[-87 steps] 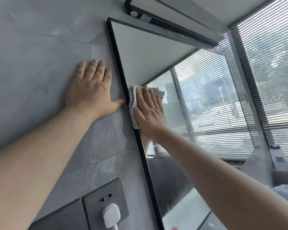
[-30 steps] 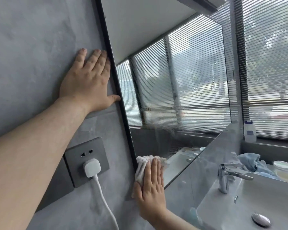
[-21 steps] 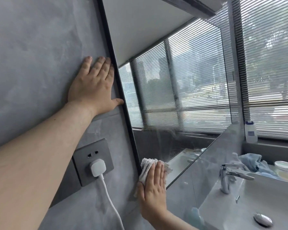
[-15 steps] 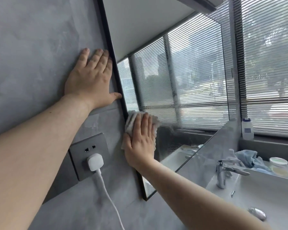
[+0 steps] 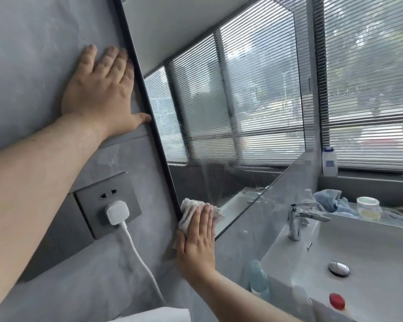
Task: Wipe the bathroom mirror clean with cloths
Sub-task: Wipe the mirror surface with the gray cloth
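Observation:
A black-framed mirror (image 5: pixel 230 101) hangs on the grey wall and reflects slatted blinds. My right hand (image 5: pixel 197 242) presses a crumpled white cloth (image 5: pixel 191 213) flat against the mirror's lower left corner, fingers straight; most of the cloth lies under the palm. My left hand (image 5: pixel 102 91) rests flat on the wall just left of the frame, with the thumb tip touching the frame. Faint streaks show on the lower glass.
A grey wall socket (image 5: pixel 107 201) with a white plug and cable sits left of the mirror. A white basin (image 5: pixel 358 247) with a chrome tap (image 5: pixel 300 217) stands at lower right. A blue cloth (image 5: pixel 330 201), a jar and a white bottle (image 5: pixel 329 161) sit behind it.
My right hand has slid the cloth down the mirror's left edge from mid-height to the bottom corner. My left hand has stayed on the wall.

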